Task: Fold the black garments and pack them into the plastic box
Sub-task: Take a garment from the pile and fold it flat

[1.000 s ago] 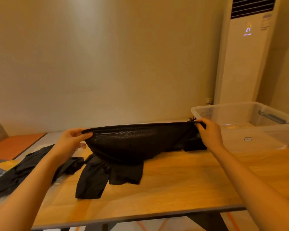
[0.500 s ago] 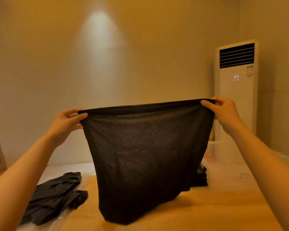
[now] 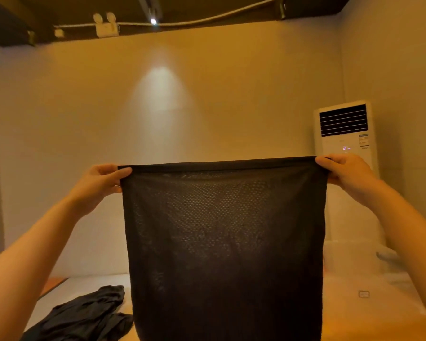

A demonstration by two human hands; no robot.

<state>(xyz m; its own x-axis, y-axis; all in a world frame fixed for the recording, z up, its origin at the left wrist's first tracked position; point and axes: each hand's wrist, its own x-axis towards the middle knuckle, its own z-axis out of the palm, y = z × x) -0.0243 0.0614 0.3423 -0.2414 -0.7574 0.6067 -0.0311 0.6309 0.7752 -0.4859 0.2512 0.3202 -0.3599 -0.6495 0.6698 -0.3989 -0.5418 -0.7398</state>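
Black mesh garment [image 3: 221, 242] hangs stretched between left hand [image 3: 99, 183] and right hand [image 3: 347, 173].

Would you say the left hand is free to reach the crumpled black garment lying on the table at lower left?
Probably not yet: the left hand is pinching the raised black mesh garment, though nothing blocks the path down to the crumpled black garment.

Left hand [image 3: 96, 183] and right hand [image 3: 347, 173] pinch the black mesh garment's [image 3: 221, 242] top corners, hanging it taut
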